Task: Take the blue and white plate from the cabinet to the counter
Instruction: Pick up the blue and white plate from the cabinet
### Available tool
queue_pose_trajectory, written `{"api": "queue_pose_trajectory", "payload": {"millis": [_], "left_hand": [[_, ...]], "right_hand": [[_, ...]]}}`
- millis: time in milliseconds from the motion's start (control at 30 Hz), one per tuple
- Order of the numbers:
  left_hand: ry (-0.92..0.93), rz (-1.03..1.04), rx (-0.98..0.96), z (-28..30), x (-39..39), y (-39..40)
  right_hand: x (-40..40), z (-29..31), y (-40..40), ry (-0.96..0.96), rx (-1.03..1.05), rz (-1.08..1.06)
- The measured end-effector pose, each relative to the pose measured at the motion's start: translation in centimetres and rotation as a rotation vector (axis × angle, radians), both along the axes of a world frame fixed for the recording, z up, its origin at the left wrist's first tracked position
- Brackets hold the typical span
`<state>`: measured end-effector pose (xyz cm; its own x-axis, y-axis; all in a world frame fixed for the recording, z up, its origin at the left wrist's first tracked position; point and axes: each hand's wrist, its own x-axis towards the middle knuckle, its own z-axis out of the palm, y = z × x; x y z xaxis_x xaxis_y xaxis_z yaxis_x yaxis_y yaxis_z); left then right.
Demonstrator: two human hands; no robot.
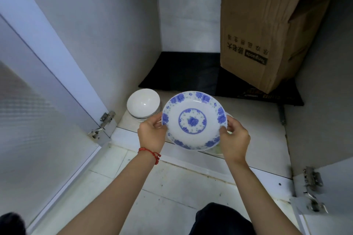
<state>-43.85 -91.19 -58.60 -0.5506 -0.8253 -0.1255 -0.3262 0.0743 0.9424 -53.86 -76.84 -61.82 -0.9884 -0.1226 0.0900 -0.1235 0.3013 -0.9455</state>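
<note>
The blue and white plate (193, 120), white with blue flowers round its rim and a blue ring at its centre, is held up at the front of an open floor-level cabinet (133, 44). My left hand (151, 134) grips its left rim and my right hand (235, 138) grips its lower right rim. The plate tilts toward me and hangs above the cabinet's front edge. Just under it, part of another pale plate (216, 149) shows by my right hand.
A stack of white bowls (143, 104) sits at the cabinet's front left. A brown cardboard box (263, 34) stands at the back right on a flat black item (191, 74). Both doors (47, 101) are swung open, with hinges (313, 183) at each side. Tiled floor (172, 196) lies below.
</note>
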Motion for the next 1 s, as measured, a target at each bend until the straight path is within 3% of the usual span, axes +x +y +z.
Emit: {"api": "queue_pose_trajectory", "payload": {"millis": [300, 567, 1000], "left_hand": [[0.062, 0.161, 0.034, 4.9, 5.2, -1.9], [0.114, 0.328, 0.083, 7.0, 10.6, -5.8], [0.073, 0.364, 0.241, 16.2, 15.7, -7.3]], "right_hand": [[3.5, 5.7, -2.1, 0.044, -0.025, 0.150], [7.2, 8.5, -6.8, -0.032, -0.058, 0.265], [12.5, 17.7, -8.8, -0.167, 0.002, 0.261]]}}
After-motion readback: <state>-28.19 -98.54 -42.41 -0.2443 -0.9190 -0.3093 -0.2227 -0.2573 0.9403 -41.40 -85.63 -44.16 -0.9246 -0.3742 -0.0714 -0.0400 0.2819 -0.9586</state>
